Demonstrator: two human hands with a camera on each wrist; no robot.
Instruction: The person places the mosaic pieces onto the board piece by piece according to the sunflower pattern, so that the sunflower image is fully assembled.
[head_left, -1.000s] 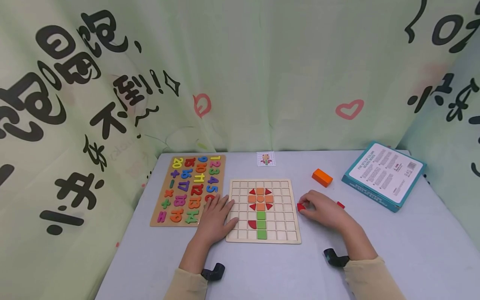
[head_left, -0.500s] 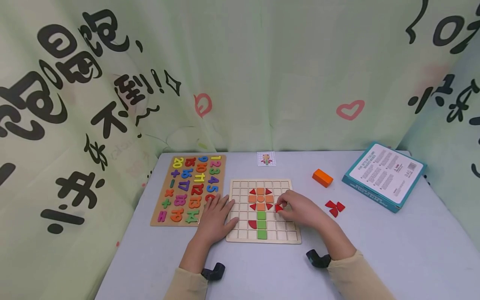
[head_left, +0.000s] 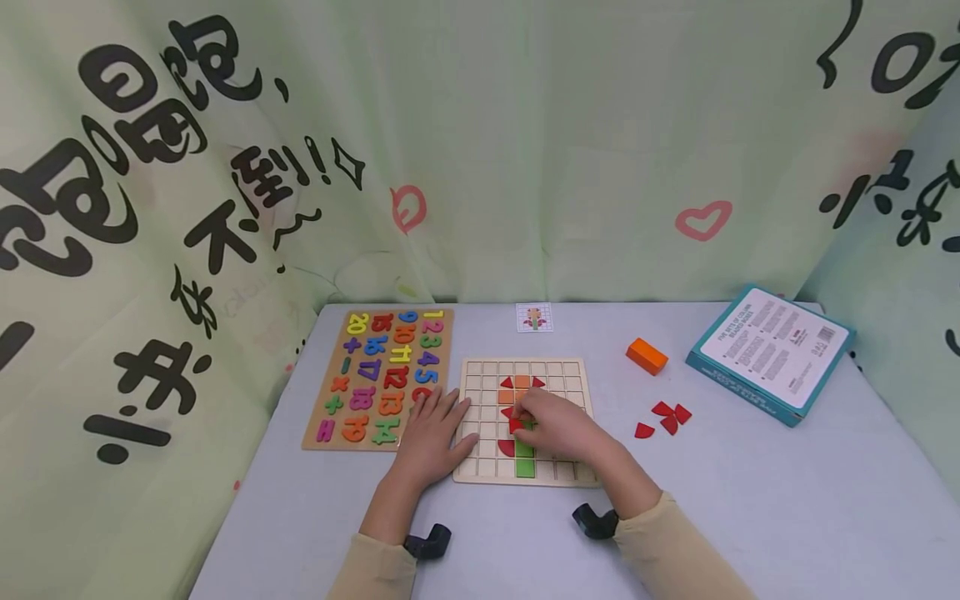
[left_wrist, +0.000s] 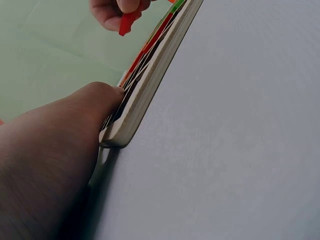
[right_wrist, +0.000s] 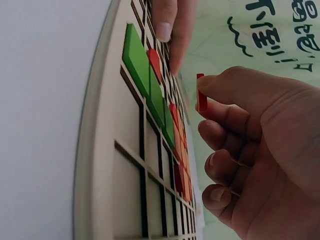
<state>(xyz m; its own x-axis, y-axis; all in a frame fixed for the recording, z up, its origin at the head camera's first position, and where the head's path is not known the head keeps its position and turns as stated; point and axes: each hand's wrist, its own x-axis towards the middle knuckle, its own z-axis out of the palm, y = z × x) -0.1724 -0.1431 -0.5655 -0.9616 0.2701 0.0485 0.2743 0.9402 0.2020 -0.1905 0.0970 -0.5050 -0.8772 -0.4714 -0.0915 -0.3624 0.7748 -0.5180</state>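
Between thumb and forefinger, my right hand (head_left: 558, 427) pinches a small red piece (right_wrist: 202, 93); the right wrist view shows it on edge, apart from the board. The hand is above the middle of the wooden grid board (head_left: 570, 379), hiding part of its pattern. My left hand (head_left: 427, 437) rests with spread fingers at the board's left edge, its thumb touching the edge in the left wrist view. Set in the grid are orange squares (head_left: 506, 397), small red triangles (head_left: 538, 382), green squares (head_left: 525, 468) and a rounded red piece (head_left: 506, 448) left of the green column.
Several loose red pieces (head_left: 643, 430) lie right of the board. Behind them are an orange block (head_left: 647, 357) and a teal box (head_left: 772, 354). A number puzzle board (head_left: 315, 429) lies at the left, partly under the left hand. A pattern card (head_left: 534, 317) lies at the back.
My right hand has moved left from beside the board to above its middle, carrying the red piece. This uncovers the loose red pieces on the table. My left hand stays in place.
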